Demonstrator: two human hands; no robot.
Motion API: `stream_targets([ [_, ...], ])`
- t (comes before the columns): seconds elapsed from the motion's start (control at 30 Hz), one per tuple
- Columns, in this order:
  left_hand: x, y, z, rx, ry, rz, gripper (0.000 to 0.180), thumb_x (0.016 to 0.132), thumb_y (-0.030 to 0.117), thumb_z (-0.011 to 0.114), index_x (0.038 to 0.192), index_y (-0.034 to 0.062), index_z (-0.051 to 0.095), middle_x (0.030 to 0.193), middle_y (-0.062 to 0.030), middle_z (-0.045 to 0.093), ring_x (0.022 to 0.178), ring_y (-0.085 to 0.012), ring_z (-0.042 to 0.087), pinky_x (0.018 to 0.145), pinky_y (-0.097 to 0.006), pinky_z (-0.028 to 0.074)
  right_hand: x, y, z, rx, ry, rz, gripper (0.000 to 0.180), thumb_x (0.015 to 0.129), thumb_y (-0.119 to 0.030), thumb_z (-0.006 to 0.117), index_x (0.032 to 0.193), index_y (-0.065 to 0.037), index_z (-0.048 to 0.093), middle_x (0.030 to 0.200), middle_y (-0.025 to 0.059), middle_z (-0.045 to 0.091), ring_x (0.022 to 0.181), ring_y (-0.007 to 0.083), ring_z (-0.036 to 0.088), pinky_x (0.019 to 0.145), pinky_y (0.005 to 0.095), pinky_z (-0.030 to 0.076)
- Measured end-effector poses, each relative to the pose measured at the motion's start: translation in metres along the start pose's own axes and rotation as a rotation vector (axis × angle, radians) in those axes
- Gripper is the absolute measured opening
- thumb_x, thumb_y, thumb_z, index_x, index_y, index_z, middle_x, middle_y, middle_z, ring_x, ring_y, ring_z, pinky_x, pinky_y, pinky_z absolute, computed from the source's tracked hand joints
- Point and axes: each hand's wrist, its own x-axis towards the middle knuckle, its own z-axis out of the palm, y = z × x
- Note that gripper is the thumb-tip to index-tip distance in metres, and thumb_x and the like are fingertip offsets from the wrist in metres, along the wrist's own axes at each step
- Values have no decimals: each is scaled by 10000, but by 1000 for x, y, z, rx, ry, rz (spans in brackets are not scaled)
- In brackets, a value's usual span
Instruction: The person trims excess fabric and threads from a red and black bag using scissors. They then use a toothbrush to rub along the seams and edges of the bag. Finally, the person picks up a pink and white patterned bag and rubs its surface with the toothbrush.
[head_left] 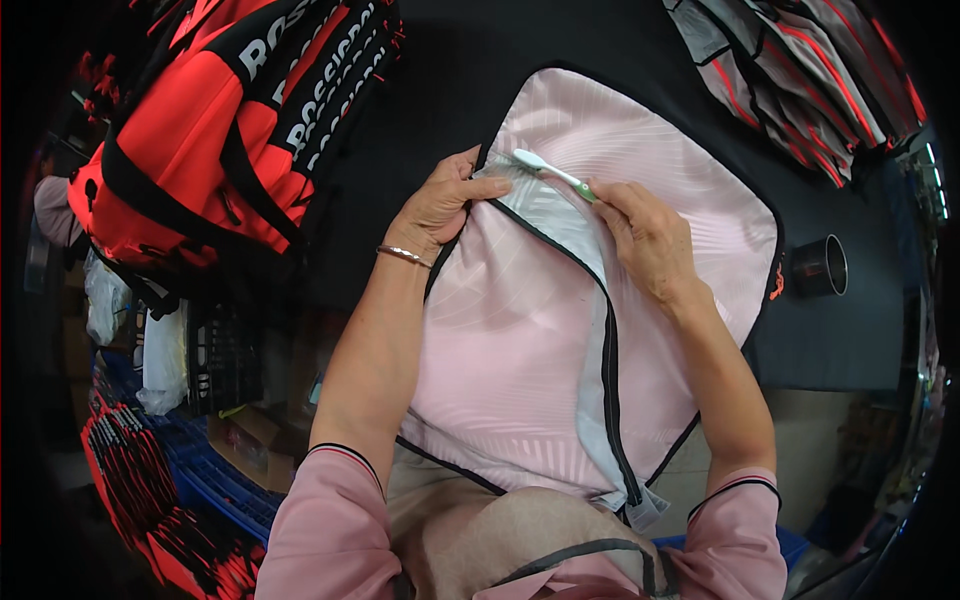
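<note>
A pink fabric bag panel with black edge binding lies across the dark table and over my lap. A long black zipper runs down it, its opening showing a pale grey lining. My left hand pinches the panel's upper left edge between thumb and fingers, beside the zipper's top. My right hand holds a white and green toothbrush by its handle. The brush head is at the lining near the zipper's upper end, close to my left thumb.
Red and black bags are piled at the far left. Grey bags with red trim lie at the far right. A metal cup stands right of the panel. Below left are a cardboard box, a blue crate and stacked red pieces.
</note>
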Motion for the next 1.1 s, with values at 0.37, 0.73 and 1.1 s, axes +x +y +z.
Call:
stream_targets([
  [0.37,2,-4,-4,14,-14,-6,485,823,-8,757,1270,-42,573,1130,-82,697,1036,-131,669,992,-271,499,22,2,17,-56,-98,-82,124,980,-198,557,1064,-138,626,897,104,670,807,347,663,655,469,497],
  [0.73,-11,-14,-2,9,52,70,472,831,-65,711,1284,-37,580,1133,-94,700,1015,-149,677,982,-282,510,-83,-9,-13,-224,-85,129,181,968,-120,525,1133,-116,598,814,107,630,675,356,661,554,453,519],
  [1.1,-30,1,73,1500,503,845,721,778,-4,696,1458,1,456,1413,-183,551,1313,-359,505,1166,-428,339,-143,-48,-21,-259,-140,308,298,883,-19,530,1180,-3,538,821,147,607,648,351,678,537,450,539],
])
